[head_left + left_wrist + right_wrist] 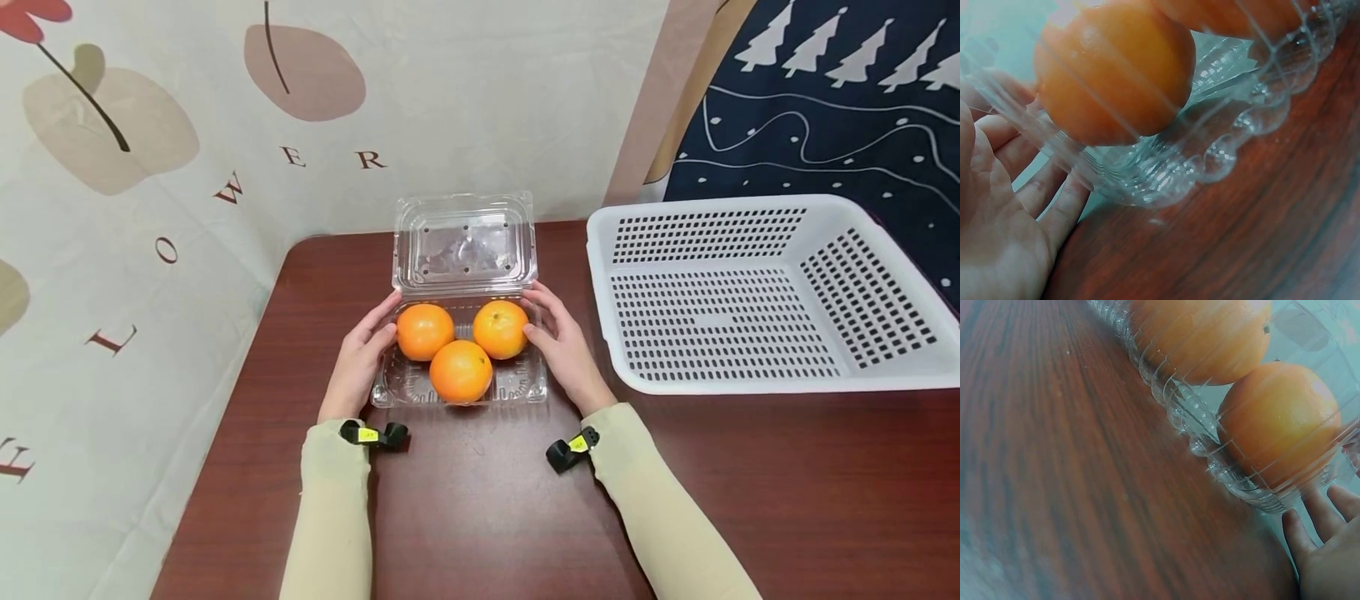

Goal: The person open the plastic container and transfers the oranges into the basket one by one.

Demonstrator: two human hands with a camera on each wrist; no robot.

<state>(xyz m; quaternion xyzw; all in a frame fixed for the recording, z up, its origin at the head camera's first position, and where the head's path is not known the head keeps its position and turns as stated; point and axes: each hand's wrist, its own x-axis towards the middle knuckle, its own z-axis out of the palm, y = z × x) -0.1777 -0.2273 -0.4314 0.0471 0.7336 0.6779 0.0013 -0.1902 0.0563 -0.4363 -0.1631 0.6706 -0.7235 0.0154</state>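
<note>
A clear plastic clamshell box (517, 385) rests on the table with its lid (465, 242) raised at the back. Three oranges lie inside: one at the back left (424, 332), one at the back right (500, 329), one in front (461, 372). My left hand (360, 362) grips the box's left side, thumb at the rim beside the back-left orange and the other fingers along the outer wall. On the right side, my right hand (567, 357) grips it likewise, thumb beside the back-right orange. Both wrist views show fingers (1063, 206) (1300, 534) against the outside of the clear wall.
A white perforated plastic basket (720, 385) stands at the right, close past my right hand. The reddish-brown wooden table (480, 517) ends at the back against a printed cloth (480, 100). A dark blue tree-patterned cloth (810, 150) hangs behind the basket.
</note>
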